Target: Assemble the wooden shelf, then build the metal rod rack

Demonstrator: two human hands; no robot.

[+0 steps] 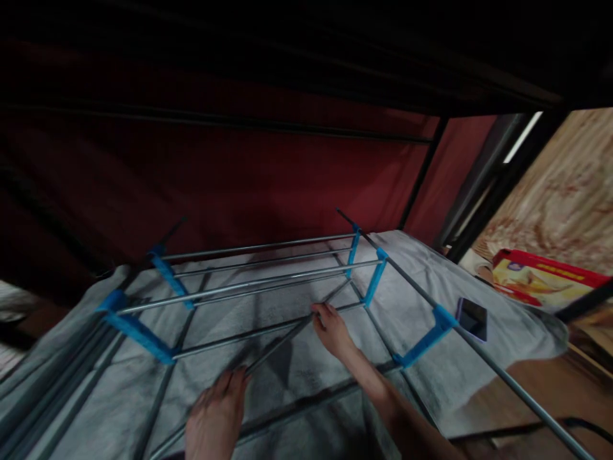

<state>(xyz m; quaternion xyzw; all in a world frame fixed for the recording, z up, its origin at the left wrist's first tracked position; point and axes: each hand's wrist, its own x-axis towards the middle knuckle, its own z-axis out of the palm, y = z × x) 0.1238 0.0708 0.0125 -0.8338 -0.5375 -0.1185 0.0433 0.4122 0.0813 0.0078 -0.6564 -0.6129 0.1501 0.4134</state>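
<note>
My left hand (216, 412) is closed around a thin grey metal tube (280, 343) that runs diagonally over the bed. Farther along the same tube, my right hand (331, 329) grips it with thumb and fingertips. Around both hands lies a partly assembled rack frame of metal tubes (258, 283) joined by blue plastic connectors (143, 337). More blue connectors (424, 342) sit along the long side tube (507, 377) on the right. The tube's near end is partly hidden behind my left hand.
The frame rests on a grey blanket (431, 275). Several loose tubes (57, 393) lie bundled at the left. A phone (472, 319) lies on the right, near a red and yellow box (546, 279). Dark bunk posts (424, 172) and a red curtain (230, 185) enclose the back.
</note>
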